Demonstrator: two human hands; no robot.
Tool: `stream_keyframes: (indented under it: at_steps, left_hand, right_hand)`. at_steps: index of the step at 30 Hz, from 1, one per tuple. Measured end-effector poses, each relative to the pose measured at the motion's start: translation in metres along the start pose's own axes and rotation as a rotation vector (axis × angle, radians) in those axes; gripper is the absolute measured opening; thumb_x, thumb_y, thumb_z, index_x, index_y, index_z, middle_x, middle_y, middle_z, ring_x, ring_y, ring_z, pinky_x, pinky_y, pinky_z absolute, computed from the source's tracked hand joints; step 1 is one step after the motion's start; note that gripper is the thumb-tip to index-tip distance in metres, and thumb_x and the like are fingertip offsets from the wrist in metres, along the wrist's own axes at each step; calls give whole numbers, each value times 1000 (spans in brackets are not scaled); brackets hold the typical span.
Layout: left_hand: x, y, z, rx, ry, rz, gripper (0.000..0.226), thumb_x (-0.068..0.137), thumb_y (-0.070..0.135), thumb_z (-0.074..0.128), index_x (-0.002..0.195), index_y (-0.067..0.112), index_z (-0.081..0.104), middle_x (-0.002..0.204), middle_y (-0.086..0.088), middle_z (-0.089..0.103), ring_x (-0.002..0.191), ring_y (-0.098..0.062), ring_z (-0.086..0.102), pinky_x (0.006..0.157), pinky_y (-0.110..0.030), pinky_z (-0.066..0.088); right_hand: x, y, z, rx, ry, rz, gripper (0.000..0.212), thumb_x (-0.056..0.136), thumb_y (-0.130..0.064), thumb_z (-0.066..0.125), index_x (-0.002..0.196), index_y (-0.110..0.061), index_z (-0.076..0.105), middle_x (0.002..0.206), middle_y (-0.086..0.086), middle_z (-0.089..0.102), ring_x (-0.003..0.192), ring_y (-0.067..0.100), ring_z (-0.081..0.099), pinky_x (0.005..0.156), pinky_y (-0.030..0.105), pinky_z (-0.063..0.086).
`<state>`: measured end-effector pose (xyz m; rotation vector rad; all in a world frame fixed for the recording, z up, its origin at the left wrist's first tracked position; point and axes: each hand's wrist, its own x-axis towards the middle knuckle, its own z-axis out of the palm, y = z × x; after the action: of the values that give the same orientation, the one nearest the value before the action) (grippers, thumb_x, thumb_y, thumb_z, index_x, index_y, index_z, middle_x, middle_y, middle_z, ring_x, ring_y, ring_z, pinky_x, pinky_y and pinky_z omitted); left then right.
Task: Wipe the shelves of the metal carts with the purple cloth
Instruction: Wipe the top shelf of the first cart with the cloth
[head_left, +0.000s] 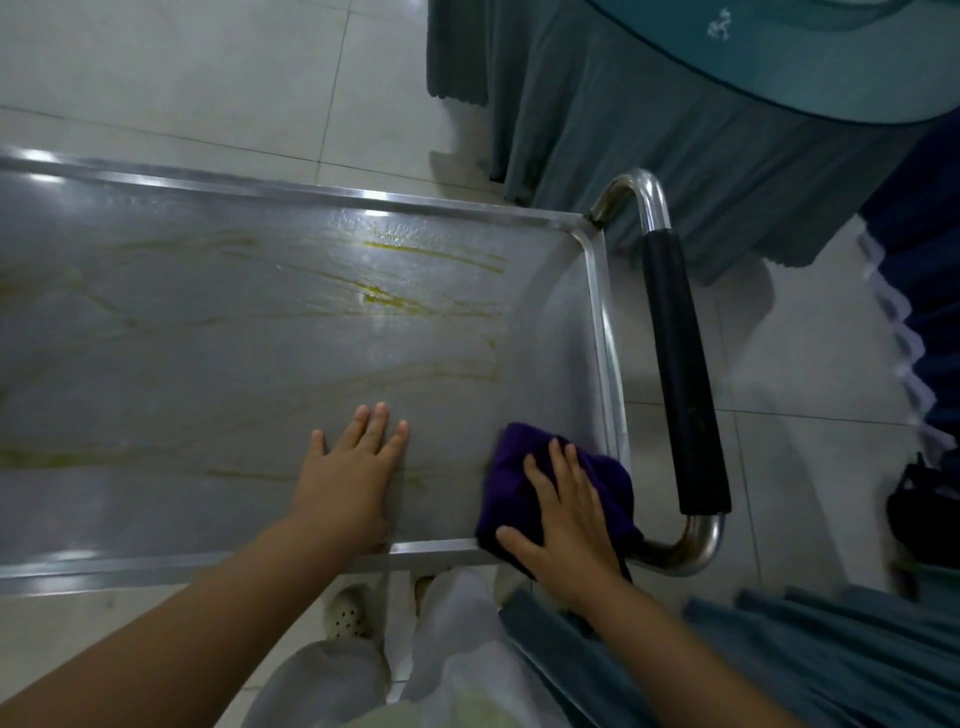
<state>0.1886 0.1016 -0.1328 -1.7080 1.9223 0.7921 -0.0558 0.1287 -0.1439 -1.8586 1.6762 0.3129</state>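
Note:
The metal cart's top shelf (208, 364) fills the left and middle of the view, smeared with yellow-green streaks (410, 275). My left hand (348, 478) lies flat on the shelf near its front rim, fingers straight. The purple cloth (506, 483) is bunched in the shelf's near right corner, partly over the rim. My right hand (566, 514) presses down on the cloth with spread, straight fingers.
The cart's push handle (680, 374), chrome with a black grip, curves round the right end. Tables draped in teal-grey skirting stand at the back right (649, 130) and near right (779, 654). A dark object (919, 509) sits on the tiled floor at right.

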Motion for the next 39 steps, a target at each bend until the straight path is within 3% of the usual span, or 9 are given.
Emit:
stream_keyframes:
  at_steps: [3,5,7,10,18,26,29,32,39]
  left_hand:
    - [0,0,-1,-3,3,1,109,81,38,68,149,26,-17,155,-3,-26,144,-20,-19,116,-50,2]
    - [1,-1,0,0,7,4,109,82,36,68,149,26,-18,154,-3,-28,143,-20,-21,115,-50,1]
    - [2,-2,2,-11,11,3,111,82,36,69,148,26,-19,149,-1,-33,142,-20,-23,115,-50,-2]
    - [5,-3,5,-25,11,3,112,82,37,68,140,27,-28,143,0,-37,133,-17,-32,114,-50,-5]
    - [11,-4,7,-36,-13,-15,112,82,38,67,131,27,-33,139,1,-40,126,-15,-35,113,-47,-10]
    - [8,0,4,-15,-11,-1,111,82,38,68,147,28,-22,143,1,-37,138,-16,-28,115,-49,-3]
    - [6,0,3,-15,-8,-3,112,80,39,69,148,27,-20,149,0,-34,142,-19,-23,115,-50,-2]
    - [4,0,2,-18,-4,-2,112,80,39,70,148,28,-19,152,-1,-30,142,-20,-23,115,-50,-3]
    - [4,-1,5,-19,16,-11,111,81,36,69,148,27,-20,153,-2,-30,142,-20,-24,115,-51,-4]
  right_hand:
    - [21,-9,0,116,171,35,71,86,-64,21,146,-26,26,161,-5,2,145,9,-14,118,37,-10]
    - [53,-14,-4,13,275,44,74,84,-60,12,142,-18,30,159,4,13,148,17,-7,117,38,-10]
    - [93,-18,-20,-58,383,45,69,89,-55,20,141,-12,35,158,9,22,148,24,4,118,41,-4]
    - [160,-22,-61,-117,418,44,60,98,-46,32,148,-14,26,160,8,16,149,23,4,119,41,0]
    - [274,-43,-130,-216,383,11,60,103,-44,22,155,-18,6,163,6,-2,149,22,-6,120,42,-1]
    - [191,-29,-88,-300,275,-169,64,99,-45,22,155,-18,4,163,4,-3,149,19,-5,119,39,-4]
    - [131,-24,-45,-345,229,-212,74,89,-51,17,154,-15,17,162,8,11,149,23,8,118,38,-1]
    - [75,-14,2,-405,204,-246,70,88,-48,31,149,-13,29,156,11,28,144,28,24,114,43,12]
    - [30,-4,33,-454,156,-278,74,89,-53,33,152,-16,20,158,8,22,146,24,13,113,40,10]
